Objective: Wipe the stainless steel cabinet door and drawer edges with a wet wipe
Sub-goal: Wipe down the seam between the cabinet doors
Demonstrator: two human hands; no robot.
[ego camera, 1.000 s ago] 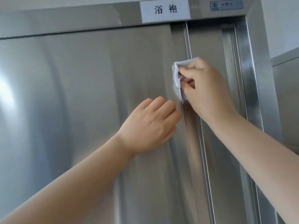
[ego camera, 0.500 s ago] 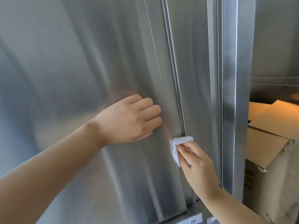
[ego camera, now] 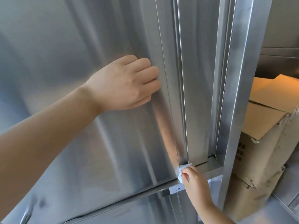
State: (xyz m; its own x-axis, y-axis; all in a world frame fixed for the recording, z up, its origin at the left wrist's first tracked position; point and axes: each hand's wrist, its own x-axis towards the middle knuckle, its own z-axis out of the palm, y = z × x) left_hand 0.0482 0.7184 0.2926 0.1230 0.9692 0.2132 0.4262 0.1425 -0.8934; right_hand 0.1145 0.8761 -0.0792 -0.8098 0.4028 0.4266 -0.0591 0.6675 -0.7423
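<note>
Fingers of the right hand (ego camera: 196, 183) pinch a crumpled white wet wipe (ego camera: 182, 172), pressing it against the bottom corner of the stainless steel cabinet door (ego camera: 80, 54), where the door's vertical right edge meets the horizontal frame rail (ego camera: 208, 169). The wipe protrudes above and to the left of the fingertips and touches the metal. Just below the right fingers, a white label (ego camera: 177, 189) with printed characters is fixed to the rail; the hand partly covers it. The left hand (ego camera: 124, 83) rests on the door face well above the wipe, its fingers curled loosely against the panel and holding nothing, their tips close to the door's vertical edge. Beyond the right-hand frame post (ego camera: 242, 94), a worn cardboard box (ego camera: 267, 143) stands with its flaps partly open.
</note>
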